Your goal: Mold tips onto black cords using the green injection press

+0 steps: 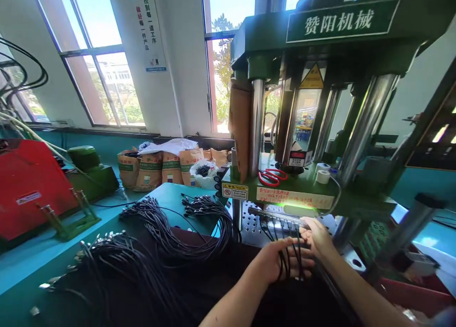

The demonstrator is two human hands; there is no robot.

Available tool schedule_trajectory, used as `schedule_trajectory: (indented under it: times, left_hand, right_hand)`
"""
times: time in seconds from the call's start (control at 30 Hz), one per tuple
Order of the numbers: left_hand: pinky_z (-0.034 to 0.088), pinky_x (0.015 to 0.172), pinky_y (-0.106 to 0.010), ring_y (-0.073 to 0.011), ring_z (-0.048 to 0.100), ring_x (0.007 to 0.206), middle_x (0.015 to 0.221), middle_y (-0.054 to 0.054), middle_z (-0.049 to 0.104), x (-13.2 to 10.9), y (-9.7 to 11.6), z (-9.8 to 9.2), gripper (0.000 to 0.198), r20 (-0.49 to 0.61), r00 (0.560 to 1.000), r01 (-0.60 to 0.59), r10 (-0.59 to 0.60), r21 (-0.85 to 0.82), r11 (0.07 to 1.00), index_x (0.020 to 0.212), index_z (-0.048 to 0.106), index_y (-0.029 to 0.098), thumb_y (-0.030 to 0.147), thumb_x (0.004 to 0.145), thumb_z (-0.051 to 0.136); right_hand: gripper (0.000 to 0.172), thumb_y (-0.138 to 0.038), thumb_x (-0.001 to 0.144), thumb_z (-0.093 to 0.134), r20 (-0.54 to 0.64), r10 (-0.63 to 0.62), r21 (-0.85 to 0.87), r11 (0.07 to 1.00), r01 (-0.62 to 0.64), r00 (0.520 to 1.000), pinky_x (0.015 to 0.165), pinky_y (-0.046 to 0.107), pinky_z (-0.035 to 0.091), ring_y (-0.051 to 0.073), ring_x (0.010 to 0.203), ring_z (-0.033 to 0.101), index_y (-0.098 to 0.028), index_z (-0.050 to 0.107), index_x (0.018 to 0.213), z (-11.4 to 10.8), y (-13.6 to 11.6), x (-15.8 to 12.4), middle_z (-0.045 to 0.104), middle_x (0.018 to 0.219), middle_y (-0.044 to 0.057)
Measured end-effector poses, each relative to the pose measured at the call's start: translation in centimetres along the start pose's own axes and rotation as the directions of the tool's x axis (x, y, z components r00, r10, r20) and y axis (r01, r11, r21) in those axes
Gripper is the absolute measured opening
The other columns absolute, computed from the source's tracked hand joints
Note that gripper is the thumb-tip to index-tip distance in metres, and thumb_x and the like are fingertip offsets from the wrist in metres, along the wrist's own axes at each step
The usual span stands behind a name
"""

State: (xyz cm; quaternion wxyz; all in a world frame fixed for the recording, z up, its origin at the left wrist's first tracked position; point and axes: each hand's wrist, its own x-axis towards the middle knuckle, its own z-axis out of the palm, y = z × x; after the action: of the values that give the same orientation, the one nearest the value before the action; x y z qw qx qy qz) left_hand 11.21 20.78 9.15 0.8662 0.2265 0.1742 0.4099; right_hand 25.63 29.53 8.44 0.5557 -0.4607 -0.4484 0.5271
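Note:
My left hand (276,259) is wrapped under several black cables (281,265), which run down between its fingers from a metal mould (281,222) at the base of the green press (317,184). My right hand (318,239) is at the mould's right end, its fingers bent together close to the cables. What its fingertips grip is hidden. On the bench at left lie large bundles of black cables (156,227), with metallic ends showing on the nearest one.
Red-handled scissors (272,177) and white tape rolls (322,176) rest on the press ledge. Steel columns (257,127) stand above my hands. Brown paper sacks (149,170) line the wall, and a red machine (32,189) sits at far left.

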Motion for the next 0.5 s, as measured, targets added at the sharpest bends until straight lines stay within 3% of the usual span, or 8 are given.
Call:
schedule_trajectory:
  times: [0.07, 0.13, 0.27, 0.4, 0.5]
  left_hand:
    - [0.045, 0.055, -0.026, -0.0096, 0.051, 0.046, 0.056, -0.001, 0.053, -0.4, -0.5, 0.3, 0.024, -0.102, 0.995, -0.012, 0.006, -0.062, 0.998, 0.089, 0.058, 0.006, 0.026, 0.08, 0.049]
    - [0.033, 0.041, -0.016, -0.0026, 0.03, 0.032, 0.042, 0.008, 0.034, -1.0, -0.8, 0.4, 0.022, -0.165, 0.986, -0.017, 0.0, -0.099, 0.995, 0.077, 0.056, 0.007, 0.021, 0.085, 0.041]
    - [0.013, 0.035, -0.012, -0.0012, 0.015, 0.031, 0.041, 0.011, 0.022, -2.3, -1.2, 0.1, 0.031, -0.179, 0.984, -0.015, -0.004, -0.107, 0.994, 0.069, 0.051, 0.01, 0.021, 0.09, 0.031]
    - [0.01, 0.034, -0.013, -0.0018, 0.008, 0.033, 0.041, 0.011, 0.019, -3.9, -1.6, 0.4, 0.026, -0.149, 0.989, 0.009, -0.012, -0.02, 1.0, 0.067, 0.051, 0.011, 0.022, 0.087, 0.038]
    - [0.012, 0.032, -0.014, -0.0024, 0.008, 0.034, 0.04, 0.011, 0.019, -5.6, -2.5, 0.8, 0.02, -0.07, 0.997, -0.011, 0.018, 0.106, 0.994, 0.067, 0.052, 0.013, 0.026, 0.081, 0.05]
  right_hand:
    - [0.022, -0.038, 0.067, 0.055, -0.023, 0.013, -0.012, 1.0, -0.014, 1.0, 0.028, 0.015, 0.018, 0.007, 0.029, 0.036, -0.018, 0.05, 0.076, 0.7, -0.4, -1.1, 0.048, 0.042, -0.005]
    - [0.018, -0.034, 0.071, 0.054, -0.052, 0.025, -0.032, 0.999, -0.027, 0.998, 0.028, 0.014, 0.017, 0.005, 0.029, 0.036, -0.016, 0.051, 0.075, 1.4, -0.6, -2.0, 0.048, 0.042, -0.006]
    - [0.018, -0.03, 0.083, 0.051, -0.101, 0.044, -0.048, 0.998, -0.049, 0.994, 0.028, 0.014, 0.018, 0.004, 0.029, 0.036, -0.015, 0.052, 0.073, 3.0, 0.1, -2.9, 0.044, 0.043, -0.009]
    - [0.026, -0.036, 0.086, 0.048, -0.172, 0.048, -0.013, 0.999, -0.051, 0.984, 0.028, 0.015, 0.021, 0.003, 0.029, 0.035, -0.015, 0.05, 0.071, 3.7, 0.7, -3.1, 0.041, 0.043, -0.01]
    - [0.024, -0.038, 0.08, 0.049, -0.236, 0.032, 0.025, 0.999, -0.027, 0.971, 0.029, 0.015, 0.022, 0.005, 0.03, 0.037, -0.017, 0.048, 0.069, 2.8, 0.3, -3.1, 0.044, 0.041, -0.008]
